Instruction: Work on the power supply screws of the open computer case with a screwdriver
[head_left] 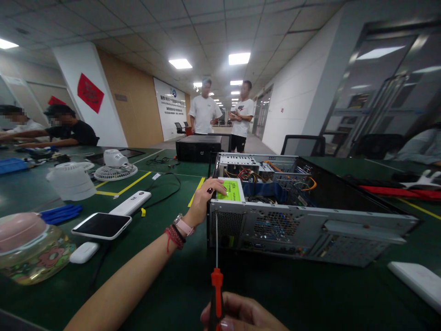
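Open computer case (pixel 310 216) lies on its side on the green surface (pixel 165 276), rear panel facing the person. Left hand (pixel 203 200) rests on the near top corner of the case, fingers laid flat over the green-labelled power supply (pixel 230 191), pressing rather than gripping. Right hand (pixel 241 315) is closed around the red-and-black handle of a screwdriver (pixel 217 266); the shaft runs up to the rear panel, tip at or very near the left edge beside the perforated grille, exact contact too small to tell. Judgement: the step in hand is driving or loosening a screw at that corner. To do it well, the shaft should stay square to the panel, with steady axial pressure so the tip does not slip, while the left hand holds the supply from shifting. On the surface to the left: a phone (pixel 101 225), a white remote (pixel 132 202), a small white fan (pixel 115 165). Two people stand well behind the case.
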Demonstrator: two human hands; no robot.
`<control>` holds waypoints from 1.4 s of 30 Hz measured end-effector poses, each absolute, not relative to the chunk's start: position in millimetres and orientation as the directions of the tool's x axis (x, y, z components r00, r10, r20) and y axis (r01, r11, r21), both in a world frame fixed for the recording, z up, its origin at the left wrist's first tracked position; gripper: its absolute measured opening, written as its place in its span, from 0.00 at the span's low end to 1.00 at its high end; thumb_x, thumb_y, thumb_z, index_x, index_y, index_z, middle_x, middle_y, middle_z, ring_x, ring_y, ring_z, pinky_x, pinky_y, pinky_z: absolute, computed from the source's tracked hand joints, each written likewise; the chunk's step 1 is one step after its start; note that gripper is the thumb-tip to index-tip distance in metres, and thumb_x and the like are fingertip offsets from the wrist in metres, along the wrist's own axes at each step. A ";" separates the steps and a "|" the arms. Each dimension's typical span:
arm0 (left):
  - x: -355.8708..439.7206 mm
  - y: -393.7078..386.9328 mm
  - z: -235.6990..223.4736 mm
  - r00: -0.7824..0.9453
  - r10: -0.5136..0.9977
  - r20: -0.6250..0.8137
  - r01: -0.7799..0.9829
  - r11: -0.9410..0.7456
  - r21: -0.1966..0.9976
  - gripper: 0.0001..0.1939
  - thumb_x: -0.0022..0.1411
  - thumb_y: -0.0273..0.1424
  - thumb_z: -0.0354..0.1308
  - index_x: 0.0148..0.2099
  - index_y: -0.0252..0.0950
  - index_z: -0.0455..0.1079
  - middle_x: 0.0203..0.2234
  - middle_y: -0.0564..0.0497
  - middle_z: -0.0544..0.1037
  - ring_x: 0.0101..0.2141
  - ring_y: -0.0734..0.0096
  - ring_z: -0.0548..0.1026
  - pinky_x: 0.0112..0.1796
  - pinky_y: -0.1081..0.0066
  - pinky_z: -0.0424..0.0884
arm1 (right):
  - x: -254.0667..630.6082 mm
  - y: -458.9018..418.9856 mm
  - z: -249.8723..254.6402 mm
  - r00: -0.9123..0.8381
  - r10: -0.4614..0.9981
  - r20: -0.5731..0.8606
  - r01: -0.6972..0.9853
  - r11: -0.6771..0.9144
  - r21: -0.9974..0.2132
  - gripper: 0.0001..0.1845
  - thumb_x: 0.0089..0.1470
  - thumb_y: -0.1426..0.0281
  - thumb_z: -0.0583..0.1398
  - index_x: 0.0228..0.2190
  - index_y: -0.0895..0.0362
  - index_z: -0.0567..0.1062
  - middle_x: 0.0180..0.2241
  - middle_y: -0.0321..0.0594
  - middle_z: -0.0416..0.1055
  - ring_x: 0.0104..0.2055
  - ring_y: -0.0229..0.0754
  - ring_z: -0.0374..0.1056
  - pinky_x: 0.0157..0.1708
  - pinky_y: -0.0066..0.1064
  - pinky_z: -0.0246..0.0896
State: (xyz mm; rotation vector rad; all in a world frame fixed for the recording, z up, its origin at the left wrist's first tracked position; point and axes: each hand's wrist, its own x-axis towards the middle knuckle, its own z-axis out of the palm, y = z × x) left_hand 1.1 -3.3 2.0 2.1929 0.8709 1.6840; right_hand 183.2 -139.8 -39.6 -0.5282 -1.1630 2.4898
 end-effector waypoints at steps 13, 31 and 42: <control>2.3 -4.2 3.5 0.156 0.585 0.796 0.297 -0.796 0.527 0.25 0.66 0.36 0.34 0.32 0.35 0.72 0.34 0.45 0.77 0.46 0.60 0.72 0.56 0.57 0.60 | 180.3 -142.3 -45.3 -0.872 0.488 -0.036 -0.240 -0.491 -0.838 0.22 0.44 0.62 0.69 0.36 0.59 0.69 0.31 0.37 0.73 0.36 0.35 0.72 0.43 0.31 0.61; 1.8 -4.6 4.0 0.168 0.583 0.795 0.306 -0.797 0.520 0.23 0.65 0.34 0.35 0.31 0.36 0.70 0.34 0.45 0.77 0.46 0.59 0.71 0.55 0.57 0.60 | 180.2 -142.1 -45.9 -0.855 0.516 -0.042 -0.258 -0.495 -0.830 0.23 0.45 0.58 0.68 0.37 0.58 0.67 0.30 0.36 0.73 0.33 0.34 0.72 0.38 0.28 0.61; 0.3 -2.0 1.8 0.169 0.574 0.801 0.300 -0.804 0.513 0.23 0.65 0.33 0.35 0.32 0.36 0.71 0.34 0.45 0.77 0.47 0.59 0.71 0.56 0.56 0.60 | 182.2 -144.3 -39.6 -0.842 0.529 -0.106 -0.218 -0.514 -0.829 0.26 0.42 0.56 0.69 0.36 0.58 0.67 0.28 0.35 0.71 0.32 0.36 0.70 0.39 0.33 0.59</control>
